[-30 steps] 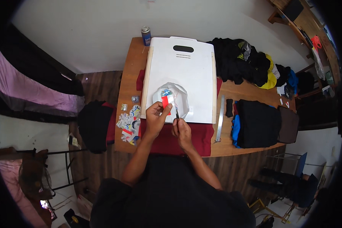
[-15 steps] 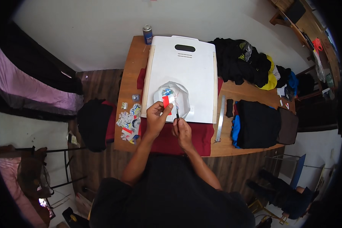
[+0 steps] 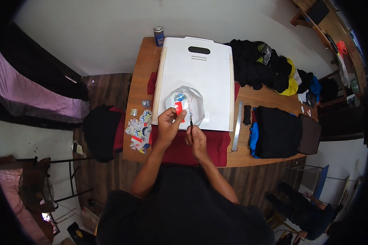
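My left hand (image 3: pixel 168 124) pinches a small red-and-white strip (image 3: pixel 178 107) between thumb and fingers. Close beside it, my right hand (image 3: pixel 198 139) is closed on a thin dark tool (image 3: pixel 191 120); its tip points away from me, and its exact kind is too small to make out. Both hands are at the near side of a pale, many-sided open container (image 3: pixel 199 103), which looks like thin plastic. A round blue-green printed piece (image 3: pixel 180 97) shows inside it, just beyond the strip. The container rests on a large white board (image 3: pixel 212 77) with an oval slot.
Cut printed scraps (image 3: pixel 140 128) lie left of the board. A spray can (image 3: pixel 158 36) stands behind. On the right are a metal ruler (image 3: pixel 236 126), folded dark clothes (image 3: pixel 278 132) and a clothes heap (image 3: pixel 257 65). Another person (image 3: pixel 310 210) is at the lower right.
My hands hold nearly the same place and grip. The strip has tilted slightly, with more of the round printed piece showing beyond it. The other person's arm has shifted.
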{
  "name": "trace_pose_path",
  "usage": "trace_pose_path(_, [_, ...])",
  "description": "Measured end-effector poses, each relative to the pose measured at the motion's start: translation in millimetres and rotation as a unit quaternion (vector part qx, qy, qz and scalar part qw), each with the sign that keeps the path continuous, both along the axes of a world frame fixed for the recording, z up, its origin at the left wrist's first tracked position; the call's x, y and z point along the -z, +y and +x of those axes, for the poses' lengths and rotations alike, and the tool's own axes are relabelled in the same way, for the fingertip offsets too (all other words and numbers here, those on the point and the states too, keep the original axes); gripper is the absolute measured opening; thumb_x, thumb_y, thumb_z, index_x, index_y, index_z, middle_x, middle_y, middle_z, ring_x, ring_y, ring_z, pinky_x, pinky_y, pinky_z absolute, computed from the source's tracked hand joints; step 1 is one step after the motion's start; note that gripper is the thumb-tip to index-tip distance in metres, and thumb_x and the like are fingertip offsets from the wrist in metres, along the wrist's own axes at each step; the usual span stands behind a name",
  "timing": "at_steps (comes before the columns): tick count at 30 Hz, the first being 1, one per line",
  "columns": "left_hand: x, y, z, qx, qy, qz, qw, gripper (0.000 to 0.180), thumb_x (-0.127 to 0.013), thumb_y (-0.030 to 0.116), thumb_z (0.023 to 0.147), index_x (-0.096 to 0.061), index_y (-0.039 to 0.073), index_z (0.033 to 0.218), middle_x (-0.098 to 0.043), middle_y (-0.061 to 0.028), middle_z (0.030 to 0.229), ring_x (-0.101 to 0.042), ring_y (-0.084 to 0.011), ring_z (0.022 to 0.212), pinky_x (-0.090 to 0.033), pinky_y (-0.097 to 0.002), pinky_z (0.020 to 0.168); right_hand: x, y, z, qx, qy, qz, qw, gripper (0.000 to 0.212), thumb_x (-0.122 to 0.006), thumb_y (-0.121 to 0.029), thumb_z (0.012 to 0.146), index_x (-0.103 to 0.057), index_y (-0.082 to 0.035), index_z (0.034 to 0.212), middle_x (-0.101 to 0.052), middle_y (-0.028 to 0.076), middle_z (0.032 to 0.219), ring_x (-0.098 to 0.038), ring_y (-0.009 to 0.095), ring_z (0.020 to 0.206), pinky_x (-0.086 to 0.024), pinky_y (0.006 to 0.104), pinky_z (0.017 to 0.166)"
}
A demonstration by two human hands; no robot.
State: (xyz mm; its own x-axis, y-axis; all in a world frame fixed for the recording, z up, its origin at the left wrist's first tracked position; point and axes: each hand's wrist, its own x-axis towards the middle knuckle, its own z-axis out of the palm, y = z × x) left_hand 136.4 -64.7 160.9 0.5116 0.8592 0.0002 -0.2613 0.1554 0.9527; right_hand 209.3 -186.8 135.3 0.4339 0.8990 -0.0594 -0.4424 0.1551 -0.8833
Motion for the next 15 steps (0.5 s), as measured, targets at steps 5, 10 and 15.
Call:
trace_pose_path(5, [-5.8, -0.2, 2.0, 0.001, 0.001, -0.008, 1.0, 0.011, -0.068, 0.009, 0.092, -0.063, 0.004, 0.083, -0.065, 0.0005, 0.08, -0.057, -0.0031, 0.073, -0.044, -0.0194, 0.068, 3.9, -0.5, 0.6, 0.006, -0.01, -0.002, 1.0, 0.035, -0.035, -0.034, 0.108, -0.051, -0.006, 0.094, -0.032, -0.005, 0.06, -0.025, 0.006, 0.05, -0.026, 0.0241, 0.049])
trace_pose_path(10, [-8.4, 0.0, 1.2, -0.002, -0.001, -0.019, 1.0, 0.01, -0.068, 0.009, 0.092, -0.063, 0.004, 0.084, -0.065, 0.0003, 0.08, -0.057, -0.0033, 0.072, -0.045, -0.0195, 0.068, -4.2, 0.3, 0.8, 0.005, 0.006, 0.001, 1.0, 0.036, -0.034, -0.035, 0.108, -0.051, -0.006, 0.094, -0.033, -0.005, 0.06, -0.025, 0.006, 0.049, -0.025, 0.0241, 0.049])
trace_pose_path(15, [-7.7, -0.7, 1.8, 0.012, 0.0, -0.025, 1.0, 0.01, -0.069, 0.01, 0.092, -0.064, 0.003, 0.085, -0.065, 0.0001, 0.08, -0.057, -0.0034, 0.072, -0.045, -0.0196, 0.068, -6.8, 1.1, 0.8, 0.002, 0.005, 0.0, 1.0, 0.035, -0.035, -0.033, 0.108, -0.051, -0.005, 0.095, -0.032, -0.005, 0.059, -0.025, 0.005, 0.05, -0.025, 0.0231, 0.048])
